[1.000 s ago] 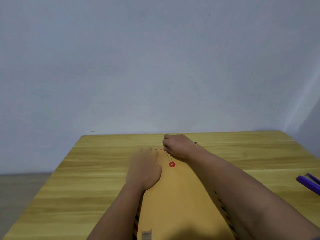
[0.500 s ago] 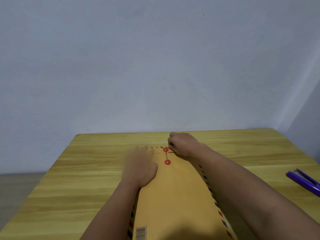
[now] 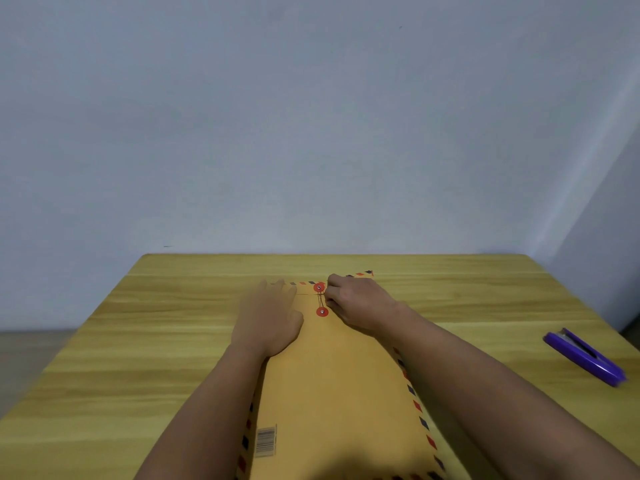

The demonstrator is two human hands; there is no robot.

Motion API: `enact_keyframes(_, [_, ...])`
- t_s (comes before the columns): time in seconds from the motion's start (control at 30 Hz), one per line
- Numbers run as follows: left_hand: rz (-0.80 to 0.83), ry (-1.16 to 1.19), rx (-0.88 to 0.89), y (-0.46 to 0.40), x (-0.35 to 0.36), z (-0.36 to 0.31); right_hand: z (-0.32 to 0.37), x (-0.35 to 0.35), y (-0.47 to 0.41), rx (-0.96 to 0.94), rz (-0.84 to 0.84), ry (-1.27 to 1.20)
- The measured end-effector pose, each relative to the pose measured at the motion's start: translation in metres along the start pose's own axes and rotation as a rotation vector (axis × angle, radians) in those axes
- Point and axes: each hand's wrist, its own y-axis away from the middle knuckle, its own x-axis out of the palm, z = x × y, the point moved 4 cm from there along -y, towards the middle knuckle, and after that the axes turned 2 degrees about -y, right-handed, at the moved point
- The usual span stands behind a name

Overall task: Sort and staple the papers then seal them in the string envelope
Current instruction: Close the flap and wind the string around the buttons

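On the yellow wooden table (image 3: 173, 341) lies the flat kraft-paper string envelope (image 3: 339, 393), light and floppy; left hand (image 3: 268, 317) presses it flat, right hand (image 3: 356, 303) pinches the thin slippery string (image 3: 321, 300) beside the red discs.

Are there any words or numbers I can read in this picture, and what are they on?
There are no words or numbers that can be read.
Barcode label on the near end of the envelope: only bars show; any digits are too small and blurred to read.
Purple stapler on the table: no brand or marking shows.
Two red button discs on the envelope: plain, no text.
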Motion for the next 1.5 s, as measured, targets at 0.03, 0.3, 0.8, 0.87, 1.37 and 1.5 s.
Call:
enact_keyframes(0.03, [-0.001,-0.001,0.000,0.000,0.000,0.000,0.001,0.000,0.002,-0.004,-0.006,-0.002])
enact_keyframes(0.3, [0.004,-0.003,-0.003,0.002,-0.002,0.002,-0.024,-0.011,0.029,0.548,-0.156,-0.239])
enact_keyframes(0.8, [-0.062,0.639,-0.018,0.035,-0.072,-0.094,-0.049,-0.108,0.067,1.061,-0.202,-1.219])
enact_keyframes(0.87, [0.135,1.057,0.024,0.045,-0.101,-0.126,-0.040,-0.144,0.060,0.992,-0.215,-1.458])
enact_keyframes(1.37, [-0.013,1.682,-0.067,0.026,-0.186,-0.096,-0.039,-0.148,0.074,0.808,-0.361,-1.041])
enact_keyframes(1.5, [-0.008,1.540,-0.227,0.009,-0.155,-0.070,-0.053,-0.093,0.099,0.942,-0.220,-1.271])
